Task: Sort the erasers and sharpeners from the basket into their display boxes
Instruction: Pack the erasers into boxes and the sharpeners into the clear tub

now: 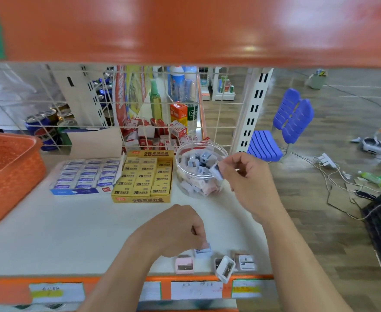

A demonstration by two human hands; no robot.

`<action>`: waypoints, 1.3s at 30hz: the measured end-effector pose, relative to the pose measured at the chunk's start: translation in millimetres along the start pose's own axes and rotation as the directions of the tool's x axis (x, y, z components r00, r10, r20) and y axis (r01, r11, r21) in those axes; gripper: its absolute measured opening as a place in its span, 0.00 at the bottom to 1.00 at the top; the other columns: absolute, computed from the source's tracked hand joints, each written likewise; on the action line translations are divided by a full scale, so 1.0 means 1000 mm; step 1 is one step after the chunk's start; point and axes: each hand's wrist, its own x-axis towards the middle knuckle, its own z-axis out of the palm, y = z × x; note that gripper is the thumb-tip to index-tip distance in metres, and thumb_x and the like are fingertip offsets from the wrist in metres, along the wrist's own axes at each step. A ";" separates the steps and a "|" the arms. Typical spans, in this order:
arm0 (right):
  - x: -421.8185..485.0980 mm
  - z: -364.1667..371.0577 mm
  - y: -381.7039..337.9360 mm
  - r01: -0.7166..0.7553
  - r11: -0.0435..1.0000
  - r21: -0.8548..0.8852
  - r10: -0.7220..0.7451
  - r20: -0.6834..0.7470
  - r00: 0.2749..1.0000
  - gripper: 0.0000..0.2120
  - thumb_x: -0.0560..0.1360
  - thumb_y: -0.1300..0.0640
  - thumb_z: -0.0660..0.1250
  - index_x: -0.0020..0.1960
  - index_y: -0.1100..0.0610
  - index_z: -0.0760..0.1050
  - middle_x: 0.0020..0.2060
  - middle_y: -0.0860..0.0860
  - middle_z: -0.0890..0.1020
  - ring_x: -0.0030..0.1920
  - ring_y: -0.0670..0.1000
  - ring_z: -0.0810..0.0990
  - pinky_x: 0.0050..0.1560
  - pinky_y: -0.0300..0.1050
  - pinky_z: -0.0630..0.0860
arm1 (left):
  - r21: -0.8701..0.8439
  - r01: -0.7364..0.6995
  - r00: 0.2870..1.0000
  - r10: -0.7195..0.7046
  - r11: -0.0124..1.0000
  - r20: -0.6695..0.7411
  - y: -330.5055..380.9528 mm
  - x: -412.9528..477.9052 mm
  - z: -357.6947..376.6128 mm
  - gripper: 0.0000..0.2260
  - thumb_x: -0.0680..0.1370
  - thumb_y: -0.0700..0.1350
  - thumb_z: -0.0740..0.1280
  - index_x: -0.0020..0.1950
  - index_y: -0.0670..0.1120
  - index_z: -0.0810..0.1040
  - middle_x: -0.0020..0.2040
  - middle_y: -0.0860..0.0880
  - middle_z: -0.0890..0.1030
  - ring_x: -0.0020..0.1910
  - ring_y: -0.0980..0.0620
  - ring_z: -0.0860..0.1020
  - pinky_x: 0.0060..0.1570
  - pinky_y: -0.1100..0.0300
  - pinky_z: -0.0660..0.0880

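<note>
Shelf [72, 233] centre open. Blue eraser box [83, 177], yellow eraser box [143, 176] and sharpener tub [186, 176] line rear edge; orange basket [7, 172] blocks left edge.

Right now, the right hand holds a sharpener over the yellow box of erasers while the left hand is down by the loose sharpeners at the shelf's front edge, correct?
Not quite. In the head view the right hand holds the sharpener over the clear round tub, not the yellow box beside it. The left hand is indeed by the loose sharpeners.
</note>
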 end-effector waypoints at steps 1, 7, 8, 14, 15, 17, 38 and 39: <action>0.005 0.004 -0.002 0.008 1.000 0.021 -0.007 -0.037 0.999 0.06 0.75 0.60 0.68 0.40 0.51 0.77 0.32 0.44 0.77 0.27 0.41 0.70 0.30 0.37 0.67 | -0.008 -0.004 1.000 0.004 1.000 -0.007 0.000 0.000 0.000 0.05 0.75 0.48 0.70 0.41 0.50 0.83 0.38 0.58 0.81 0.37 0.61 0.78 0.40 0.66 0.74; 0.027 0.021 -0.010 0.028 0.981 -0.191 -0.046 -0.091 0.995 0.07 0.75 0.54 0.69 0.39 0.49 0.75 0.36 0.43 0.79 0.37 0.41 0.76 0.37 0.34 0.69 | -0.102 0.012 0.996 -0.022 0.995 -0.092 -0.009 -0.004 -0.010 0.06 0.75 0.47 0.69 0.42 0.46 0.84 0.40 0.54 0.83 0.39 0.57 0.80 0.40 0.62 0.74; 0.030 0.023 -0.010 0.036 0.974 -0.225 -0.057 -0.091 0.994 0.07 0.75 0.54 0.69 0.39 0.49 0.75 0.37 0.42 0.79 0.39 0.41 0.77 0.38 0.34 0.69 | -0.118 0.017 0.992 -0.031 0.993 -0.122 -0.010 -0.006 -0.013 0.06 0.75 0.47 0.70 0.42 0.46 0.84 0.40 0.54 0.83 0.40 0.56 0.80 0.40 0.61 0.75; 0.037 0.023 -0.008 0.036 0.988 -0.148 -0.064 -0.193 0.979 0.08 0.75 0.61 0.66 0.39 0.50 0.76 0.36 0.42 0.79 0.39 0.38 0.76 0.41 0.35 0.69 | -0.212 -0.035 0.929 -0.047 0.977 -0.367 -0.007 -0.008 -0.046 0.06 0.75 0.47 0.71 0.38 0.48 0.84 0.30 0.57 0.80 0.23 0.61 0.68 0.24 0.69 0.63; 0.037 0.021 -0.008 0.038 0.991 -0.129 -0.063 -0.202 0.977 0.09 0.74 0.61 0.66 0.38 0.49 0.75 0.35 0.42 0.78 0.38 0.38 0.76 0.41 0.35 0.70 | -0.216 -0.040 0.915 -0.051 0.976 -0.400 -0.004 -0.006 -0.052 0.07 0.75 0.47 0.70 0.39 0.47 0.83 0.27 0.59 0.77 0.22 0.61 0.67 0.23 0.70 0.61; 0.037 0.018 -0.005 0.043 0.993 -0.110 -0.065 -0.208 0.976 0.10 0.74 0.62 0.66 0.37 0.49 0.75 0.34 0.42 0.78 0.36 0.38 0.75 0.39 0.34 0.70 | -0.184 -0.032 0.876 -0.061 0.982 -0.478 0.001 0.002 -0.063 0.06 0.75 0.48 0.70 0.41 0.47 0.83 0.25 0.60 0.75 0.22 0.63 0.69 0.22 0.72 0.62; 0.017 -0.024 0.024 0.016 0.935 -0.354 0.064 0.212 0.975 0.11 0.74 0.59 0.67 0.35 0.61 0.74 0.28 0.47 0.73 0.27 0.43 0.67 0.28 0.35 0.66 | -0.061 -0.052 0.751 -0.001 0.997 -0.661 0.014 0.061 -0.079 0.05 0.78 0.43 0.67 0.48 0.45 0.83 0.41 0.53 0.82 0.24 0.67 0.73 0.27 0.75 0.67; 0.014 -0.024 0.022 0.018 0.928 -0.373 0.095 0.283 0.954 0.12 0.75 0.59 0.66 0.37 0.65 0.73 0.28 0.50 0.71 0.28 0.45 0.66 0.28 0.37 0.65 | -0.057 -0.036 0.756 -0.010 0.998 -0.655 0.014 0.055 -0.076 0.05 0.78 0.44 0.67 0.47 0.46 0.82 0.40 0.54 0.81 0.25 0.65 0.74 0.28 0.77 0.67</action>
